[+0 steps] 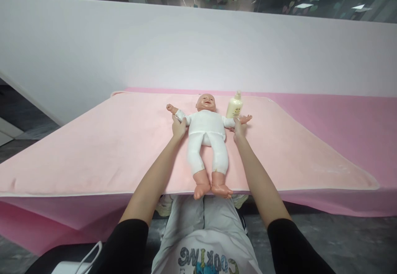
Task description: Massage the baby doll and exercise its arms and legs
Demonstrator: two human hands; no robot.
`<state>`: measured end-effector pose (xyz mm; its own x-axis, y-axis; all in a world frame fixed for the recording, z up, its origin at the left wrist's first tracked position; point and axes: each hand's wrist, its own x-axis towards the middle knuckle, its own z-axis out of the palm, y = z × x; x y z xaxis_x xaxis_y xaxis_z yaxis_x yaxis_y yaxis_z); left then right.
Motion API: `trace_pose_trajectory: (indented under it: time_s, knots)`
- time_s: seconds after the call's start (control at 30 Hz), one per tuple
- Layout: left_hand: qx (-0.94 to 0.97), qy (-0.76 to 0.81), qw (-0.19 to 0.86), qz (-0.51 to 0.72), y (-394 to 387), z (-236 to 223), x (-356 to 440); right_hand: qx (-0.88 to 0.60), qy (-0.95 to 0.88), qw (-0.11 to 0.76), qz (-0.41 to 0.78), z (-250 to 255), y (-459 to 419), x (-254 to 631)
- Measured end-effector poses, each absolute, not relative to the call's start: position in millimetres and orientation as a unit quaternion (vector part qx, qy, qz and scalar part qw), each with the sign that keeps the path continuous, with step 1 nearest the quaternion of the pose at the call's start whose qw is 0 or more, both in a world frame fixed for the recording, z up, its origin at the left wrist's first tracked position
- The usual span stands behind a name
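While both arms of the baby doll [206, 121] lie spread to the sides, each is held near the wrist.

Item: baby doll, face up on the peach blanket [93, 141], head away from the person, feet at the near edge of the surface.

Left hand [179, 128]: fingers closed around the doll's forearm on that side, by the cuff. Right hand [239, 130]: fingers gripping the other forearm; their undersides are hidden.

Handling, as judged: light, even pressure on both limbs; arms moved as a matched pair, wrists untwisted, trunk kept flat and centred. A hard pull toward the lap could drag the doll off the edge; a wide sweep on the right could knock the bottle [234, 107].

Materials: head, hands and feet smooth, faintly glossy, probably vinyl; one hand curled, one splayed. Torso and limbs white, matt, rounded, fabric-like, likely padded and yielding.

Bottle: pale cream, upright just behind the right-hand forearm, sloped shoulders, narrow pump-like top, small printed motif; contact with the arm cannot be told.

Blanket: soft-looking, short nap, pale trim, rounded corner. Cover [344, 125] beneath: deeper pink, flatter texture. Panel [198, 50] behind: white, smooth, plain.
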<state>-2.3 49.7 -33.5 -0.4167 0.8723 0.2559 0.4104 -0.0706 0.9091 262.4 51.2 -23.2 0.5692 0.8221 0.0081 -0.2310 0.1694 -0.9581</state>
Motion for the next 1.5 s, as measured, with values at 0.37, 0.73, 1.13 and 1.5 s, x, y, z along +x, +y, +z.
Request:
trace_pose_trajectory:
  time_s: [0.37,0.73,1.13,1.5]
  knots:
    - [0.496,0.65,0.21,0.536,51.1,-34.3,-2.5,-0.532,-0.27,0.709,0.376,-21.2,50.5,261.7]
    - [0.498,0.652,0.21,0.532,49.8,-33.4,-2.2,-0.526,-0.278,0.713,0.37,-21.2,49.9,261.3]
    - [0.5,0.659,0.208,0.523,49.5,-32.0,-1.8,-0.531,-0.272,0.71,0.374,-22.7,51.0,262.0]
    - [0.497,0.655,0.213,0.528,48.5,-31.1,-1.4,-0.531,-0.283,0.707,0.373,-23.8,51.8,262.9]
